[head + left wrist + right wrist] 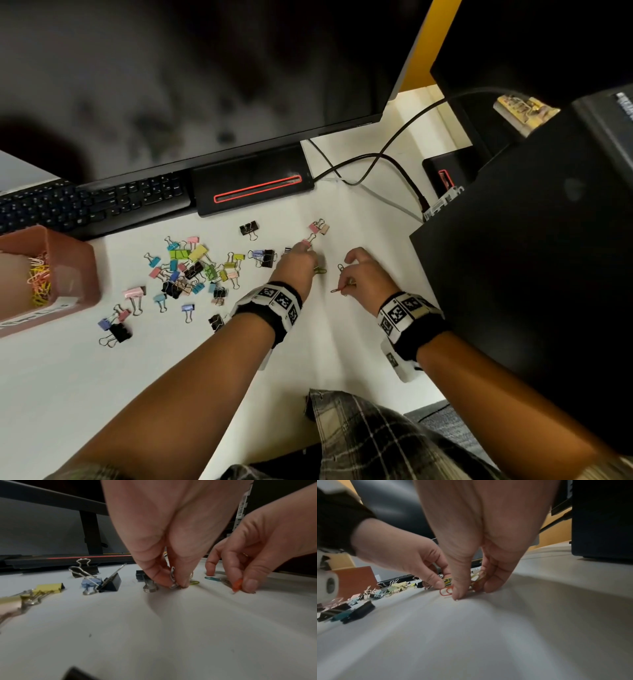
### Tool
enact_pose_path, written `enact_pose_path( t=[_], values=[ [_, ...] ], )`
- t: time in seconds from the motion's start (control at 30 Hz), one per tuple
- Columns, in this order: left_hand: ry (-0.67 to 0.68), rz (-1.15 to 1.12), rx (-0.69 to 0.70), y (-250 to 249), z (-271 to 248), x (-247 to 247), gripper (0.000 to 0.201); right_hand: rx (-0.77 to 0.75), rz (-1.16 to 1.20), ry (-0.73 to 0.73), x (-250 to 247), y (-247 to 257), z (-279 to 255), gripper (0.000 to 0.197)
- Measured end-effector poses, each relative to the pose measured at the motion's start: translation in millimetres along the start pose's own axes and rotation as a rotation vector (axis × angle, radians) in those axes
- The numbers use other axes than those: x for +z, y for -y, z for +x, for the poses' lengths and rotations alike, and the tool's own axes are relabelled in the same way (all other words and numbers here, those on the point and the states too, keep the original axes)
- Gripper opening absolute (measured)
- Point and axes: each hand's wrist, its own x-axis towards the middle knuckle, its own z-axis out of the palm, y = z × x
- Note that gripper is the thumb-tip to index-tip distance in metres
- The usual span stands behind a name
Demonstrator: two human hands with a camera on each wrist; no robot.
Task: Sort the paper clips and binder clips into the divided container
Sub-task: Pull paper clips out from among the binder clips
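Container: a pink plastic container (73,274) is sitting at the left edge of the white table (205,377), well apart from both hands; only one compartment is showing.
Container contents: a heap of paper clips (39,279) in yellow, pink and orange is lying in that compartment (no binder clip is showing inside).
Binder clips: a loose scatter of binder clips (191,267) in black, pink, blue, green and yellow is lying between the container and the left hand; two pink ones (319,226) are lying apart, beyond the fingertips.
Loose paper clips: a yellow-green paper clip (194,582) is lying on the table just beside the left fingertips, and a teal paper clip (212,579) is lying between the two hands.
Surroundings: a monitor base (253,186) and a keyboard (92,202) are standing behind the scatter; a black case (534,274) is crowding the right wrist; cables (370,164) are running across the far table.
Left hand (296,265): it is reaching down, thumb and fingers pressed together at the tips, pinching a silver paper clip (172,577) against the table.
Right hand (364,274): it is pointing down at the table, thumb and forefinger pinching an orange paper clip (446,591) whose end is touching the surface; the other fingers are curling loosely nearby.
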Motion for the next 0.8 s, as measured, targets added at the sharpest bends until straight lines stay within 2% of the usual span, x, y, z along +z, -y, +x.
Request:
enact_pose_path(
  t=[0.43, 0.6, 0.8],
  values=[
    [0.023, 0.095, -0.04, -0.1, -18.0, -5.5, 0.027, 0.069, 0.046, -0.033, -9.3, 16.4, 19.6, 0.012],
    [0.017, 0.109, -0.051, -0.3, -23.2, -6.9, 0.03, 0.074, -0.114, 0.034, -13.2, 23.0, 19.5, 0.016],
    [0.05, 0.167, -0.061, -2.9, -23.2, -3.0, 0.036, 0.067, -0.158, 0.042, -6.5, 25.9, 15.7, 0.017]
  ],
)
